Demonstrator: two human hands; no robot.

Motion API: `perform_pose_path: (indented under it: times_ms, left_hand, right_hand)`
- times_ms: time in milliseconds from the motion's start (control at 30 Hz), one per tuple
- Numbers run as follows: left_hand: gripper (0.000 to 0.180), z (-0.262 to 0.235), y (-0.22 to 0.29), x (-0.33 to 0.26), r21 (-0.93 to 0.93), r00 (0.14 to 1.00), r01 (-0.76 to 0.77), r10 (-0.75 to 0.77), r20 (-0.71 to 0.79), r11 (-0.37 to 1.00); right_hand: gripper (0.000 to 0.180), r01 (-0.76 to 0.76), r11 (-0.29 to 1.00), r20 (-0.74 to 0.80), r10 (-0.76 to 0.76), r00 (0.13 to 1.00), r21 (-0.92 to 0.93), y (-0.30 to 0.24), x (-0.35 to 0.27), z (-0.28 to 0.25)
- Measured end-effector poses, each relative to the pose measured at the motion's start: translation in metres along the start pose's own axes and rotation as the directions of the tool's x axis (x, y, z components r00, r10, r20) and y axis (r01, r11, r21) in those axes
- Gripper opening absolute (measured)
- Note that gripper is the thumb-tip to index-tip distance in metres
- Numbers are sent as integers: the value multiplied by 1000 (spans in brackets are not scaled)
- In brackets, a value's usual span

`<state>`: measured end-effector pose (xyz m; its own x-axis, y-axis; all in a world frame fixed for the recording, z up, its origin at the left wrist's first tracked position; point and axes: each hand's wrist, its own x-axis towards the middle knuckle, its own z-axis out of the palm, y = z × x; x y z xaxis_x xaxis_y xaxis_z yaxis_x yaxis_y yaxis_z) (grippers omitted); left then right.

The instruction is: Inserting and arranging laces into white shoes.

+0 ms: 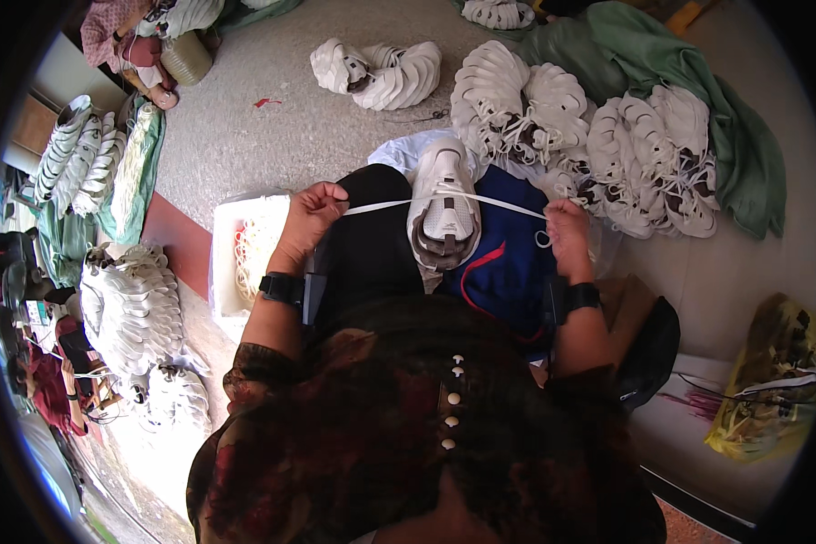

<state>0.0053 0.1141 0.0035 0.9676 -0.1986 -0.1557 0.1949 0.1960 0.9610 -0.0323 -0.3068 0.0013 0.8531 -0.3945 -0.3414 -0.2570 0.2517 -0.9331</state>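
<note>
Currently, the white shoe (pixel 443 212) rests on the lap, toe pointing away from the wearer, with the white lace (pixel 378 207) running across its front opening. The left hand (pixel 317 210) pinches one side of the lace between thumb and fingertips; the right hand (pixel 568 230) grips the other, fingers curled in, a small loop hanging below. Progress, as judged: the lace is fitted at the toe end and drawn out both ways; the section toward the collar (pixel 445 247) appears unlaced, and no knot is visible. Individual eyelets cannot be distinguished.
</note>
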Motion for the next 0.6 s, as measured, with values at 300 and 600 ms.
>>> perform_pose_path:
  times_ms: [300,600]
  left_hand:
    - [8,5,17,-9,570,981,-184,113,159,801]
    - [9,1,20,-2,721,974,-226,169,151,655]
  right_hand:
    - [15,467,597,481,-150,864,-652,-46,-28,7]
    - [6,687,-336,760,-385,524,-644,-46,-45,-3]
